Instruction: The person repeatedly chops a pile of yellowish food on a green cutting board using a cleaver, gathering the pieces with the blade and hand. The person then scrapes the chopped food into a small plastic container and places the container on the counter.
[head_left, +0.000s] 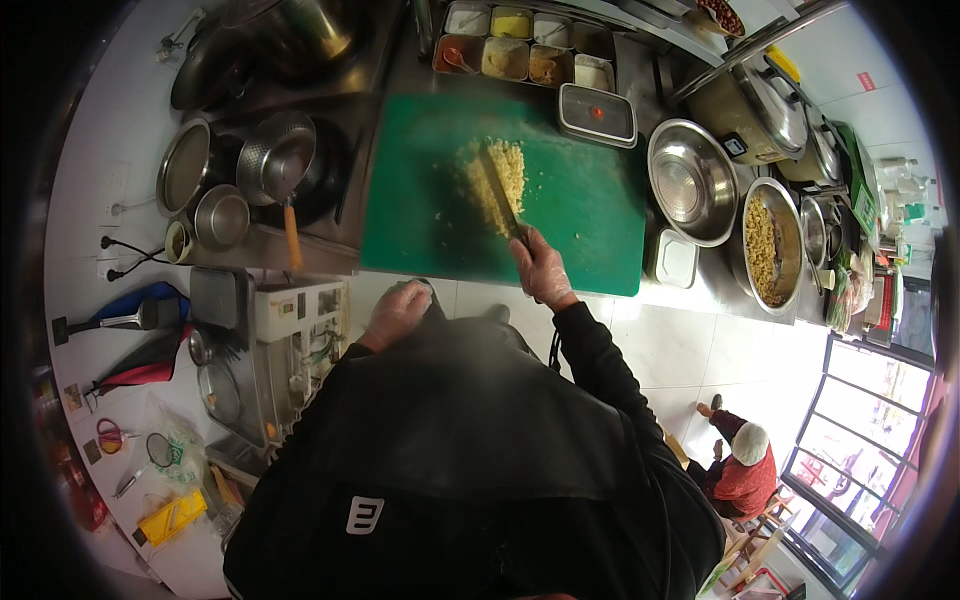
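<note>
My right hand (541, 266), in a clear plastic glove, is closed on the handle of a kitchen knife (498, 184). The blade lies over a pile of finely chopped pale food (513, 166) on a green cutting board (592, 195); I cannot tell what food it is. Small bits are scattered around the pile. My left hand (401, 311), gloved as well, is below the board's near edge at the left, close to my body, with its fingers curled. Whether it holds anything cannot be told.
Seasoning containers (504, 58) and a lidded metal box (598, 114) stand behind the board. To the right are a steel bowl (691, 180) and a bowl of chopped food (763, 247). A wooden-handled strainer (291, 236) sits left. A seated person (742, 472) is at lower right.
</note>
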